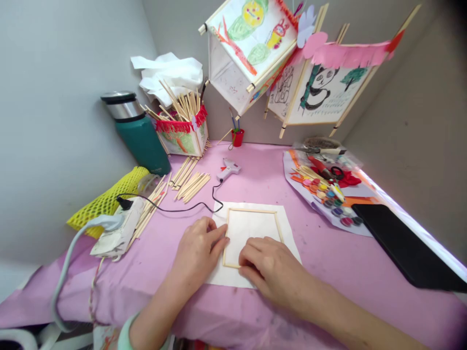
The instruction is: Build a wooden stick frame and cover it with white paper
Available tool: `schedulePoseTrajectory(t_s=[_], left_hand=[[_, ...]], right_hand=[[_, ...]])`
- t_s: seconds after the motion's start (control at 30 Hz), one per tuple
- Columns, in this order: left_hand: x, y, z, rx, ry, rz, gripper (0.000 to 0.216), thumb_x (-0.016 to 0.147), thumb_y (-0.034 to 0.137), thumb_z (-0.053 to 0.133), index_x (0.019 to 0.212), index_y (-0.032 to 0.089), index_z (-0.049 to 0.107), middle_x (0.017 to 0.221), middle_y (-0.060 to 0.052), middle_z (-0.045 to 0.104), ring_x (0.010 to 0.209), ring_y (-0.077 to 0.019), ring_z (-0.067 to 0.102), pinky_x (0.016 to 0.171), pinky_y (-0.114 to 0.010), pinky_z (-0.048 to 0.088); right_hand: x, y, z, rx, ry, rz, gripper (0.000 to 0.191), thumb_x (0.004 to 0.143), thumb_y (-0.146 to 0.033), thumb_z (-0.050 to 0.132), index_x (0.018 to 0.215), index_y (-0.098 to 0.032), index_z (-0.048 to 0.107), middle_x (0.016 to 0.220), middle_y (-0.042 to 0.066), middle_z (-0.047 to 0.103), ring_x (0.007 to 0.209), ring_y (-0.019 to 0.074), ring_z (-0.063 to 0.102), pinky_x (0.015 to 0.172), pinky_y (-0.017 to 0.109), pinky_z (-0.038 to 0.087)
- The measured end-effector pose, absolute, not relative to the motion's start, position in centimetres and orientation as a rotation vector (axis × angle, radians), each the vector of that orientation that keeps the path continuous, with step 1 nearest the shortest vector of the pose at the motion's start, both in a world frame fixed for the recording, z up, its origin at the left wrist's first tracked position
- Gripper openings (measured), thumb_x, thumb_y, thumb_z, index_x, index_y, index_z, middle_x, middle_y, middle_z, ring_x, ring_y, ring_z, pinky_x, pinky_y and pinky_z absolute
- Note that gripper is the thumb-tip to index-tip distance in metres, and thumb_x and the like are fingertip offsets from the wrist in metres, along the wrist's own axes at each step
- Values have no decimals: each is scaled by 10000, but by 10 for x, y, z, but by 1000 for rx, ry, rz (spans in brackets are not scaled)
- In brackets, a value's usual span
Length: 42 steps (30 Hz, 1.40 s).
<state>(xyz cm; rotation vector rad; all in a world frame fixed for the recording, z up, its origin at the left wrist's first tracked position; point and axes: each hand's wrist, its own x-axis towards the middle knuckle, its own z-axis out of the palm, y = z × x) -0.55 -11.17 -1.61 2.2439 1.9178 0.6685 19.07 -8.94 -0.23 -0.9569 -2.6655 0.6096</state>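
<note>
Down in the lower middle of the frame, here's the stick frame (252, 210), four thin pale sticks laid out as a box on a sheet of white paper (251, 227), its lower right corner hidden behind a hand. The left hand (197, 250) is at the left stick, thumb and forefinger close together with their tips touching it; whether they pinch it or just press, I can't tell. Over to the right hand (275, 270): fingers curled, and the bottom stick runs in at the gap between them and the thumb. Clamped or merely resting there? The view doesn't show it.

Just above the paper, near the centre, a glue gun (229, 169) lies on the pink tablecloth (260, 170), its black cord (182, 210) looping left to a power strip (122, 226). Loose sticks (193, 187) lie in a bunch left of the gun, and a decorated box (178, 142) bristles with more, right beside a green bottle (140, 141) at upper left. Up top, two paper lanterns (321, 95) show off their drawings, a panda on the right one. Mid-right, little paint pots (337, 201) sit near a flat black slab (404, 243).
</note>
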Motion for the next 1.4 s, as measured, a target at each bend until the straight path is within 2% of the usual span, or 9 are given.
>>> schedulePoseTrajectory(t_s=[0.1, 0.23, 0.47, 0.57, 0.77, 0.97, 1.17, 1.4], left_hand=[[-5, -112, -17, 2247, 1913, 684, 251, 901, 280, 507, 1080, 234, 678, 900, -49, 547, 851, -195, 521, 770, -359, 437], [-6, -112, -17, 2231, 1912, 707, 271, 918, 281, 466, 1071, 222, 682, 900, -54, 554, 848, -192, 524, 773, -357, 441], [-5, -112, -16, 2275, 1933, 672, 268, 909, 289, 471, 1093, 243, 661, 911, -50, 552, 845, -190, 532, 756, -345, 444], [-4, -112, -15, 2300, 1953, 643, 271, 910, 285, 463, 1101, 245, 652, 904, -50, 551, 838, -191, 535, 751, -346, 446], [-3, -110, -15, 2321, 1964, 561, 304, 923, 275, 426, 1155, 238, 620, 906, -60, 540, 837, -204, 526, 737, -364, 443], [-2, -110, -14, 2299, 1969, 501, 324, 926, 276, 421, 1200, 251, 591, 903, -59, 530, 836, -210, 520, 729, -382, 430], [-3, -111, -15, 2290, 1959, 485, 322, 928, 275, 418, 1201, 256, 588, 914, -60, 522, 850, -210, 522, 727, -382, 429], [-3, -110, -13, 2286, 1948, 482, 329, 933, 279, 406, 1205, 249, 589, 911, -63, 520, 850, -212, 518, 729, -391, 432]], right_hand=[[195, -87, 2, -973, -2655, 589, 79, 844, -250, 627, 816, -185, 591, 813, 9, 605, 738, 157, 517, 697, 287, 367], [204, -73, 12, -1048, -2592, 539, 43, 871, -219, 588, 866, -183, 611, 847, 15, 619, 753, 153, 548, 694, 275, 387], [198, -30, 20, -1196, -2544, 306, 144, 899, -185, 546, 982, -195, 663, 969, 28, 634, 854, 152, 598, 748, 263, 405], [187, -18, 17, -1221, -2576, 209, 198, 919, -193, 508, 1031, -210, 671, 978, 29, 629, 873, 152, 603, 718, 257, 395], [177, -11, 9, -1295, -2605, 163, 242, 949, -243, 459, 986, -226, 697, 936, 29, 621, 814, 134, 590, 672, 256, 363], [173, -9, 2, -1340, -2572, 181, 266, 942, -200, 450, 871, -198, 707, 864, 20, 635, 758, 122, 588, 643, 255, 346], [170, -8, -1, -1373, -2549, 98, 235, 932, -189, 462, 844, -189, 680, 868, 17, 638, 724, 124, 588, 610, 269, 334], [169, -10, 1, -1330, -2579, 99, 219, 943, -226, 469, 870, -205, 675, 892, 19, 631, 806, 140, 587, 629, 272, 339]])
